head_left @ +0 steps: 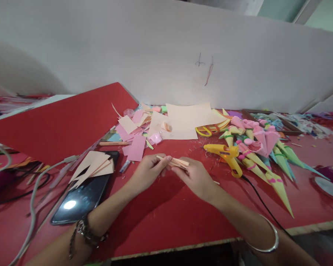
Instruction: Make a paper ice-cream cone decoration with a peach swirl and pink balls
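Both hands meet over the middle of the red table, closed on a slim folded piece of cream paper (180, 162). My left hand (148, 171) pinches its left part between thumb and fingers. At the other end, my right hand (195, 177) wraps round it, and its fingertips are partly hidden. Fanned cream paper pieces (100, 164) lie on a black phone (80, 205) to the left. Right of my right hand, a yellow glue gun (224, 155) rests on its side. A cream paper sheet (183, 122) lies beyond my hands, with a small rolled paper piece (166, 126) on it.
Pink paper pieces (137, 147) are heaped at the back left. Yellow-handled scissors (204, 131) stick out beside the sheet. Several paper cones (280, 184) pile up at the right. A red board (72, 122) leans at the left, and a white cable (33, 203) runs below it.
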A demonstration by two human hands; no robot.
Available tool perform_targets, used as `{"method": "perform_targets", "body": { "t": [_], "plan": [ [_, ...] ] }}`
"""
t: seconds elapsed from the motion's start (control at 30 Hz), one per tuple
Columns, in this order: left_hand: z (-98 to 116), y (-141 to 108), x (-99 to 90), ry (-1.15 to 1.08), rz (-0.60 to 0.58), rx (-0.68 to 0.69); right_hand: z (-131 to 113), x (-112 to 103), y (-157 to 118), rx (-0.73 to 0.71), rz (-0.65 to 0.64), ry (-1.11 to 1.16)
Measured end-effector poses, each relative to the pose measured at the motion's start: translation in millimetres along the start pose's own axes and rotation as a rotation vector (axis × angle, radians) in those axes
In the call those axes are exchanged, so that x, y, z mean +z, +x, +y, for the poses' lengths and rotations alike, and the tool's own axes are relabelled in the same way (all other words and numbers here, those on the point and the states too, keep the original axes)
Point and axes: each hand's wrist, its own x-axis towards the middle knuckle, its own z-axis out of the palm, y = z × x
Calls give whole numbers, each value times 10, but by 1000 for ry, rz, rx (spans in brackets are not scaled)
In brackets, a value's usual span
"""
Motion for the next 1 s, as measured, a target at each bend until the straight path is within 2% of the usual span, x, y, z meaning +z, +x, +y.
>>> {"method": "perform_targets", "body": {
  "t": [0.27, 0.4, 0.5, 0.63, 0.8, 1.0],
  "plan": [
    [-27, 11, 4, -64, -28, -28, -20, -22, 27, 55, -73, -260],
    [-10, 6, -27, 23, -57, 74, -33, -55, 31, 41, -73, -90],
    [-13, 8, -71, 114, -79, 172, -32, -78, 33, -31, -56, 77],
    [-29, 13, -110, 170, -119, 225, -24, -111, 31, -118, -94, 195],
    [-10, 0, -96, 166, -164, 227, -23, -132, 32, -163, -151, 153],
    [-14, -3, -36, 40, -98, 130, -24, -51, 24, -85, -60, -7]
  ]
}}
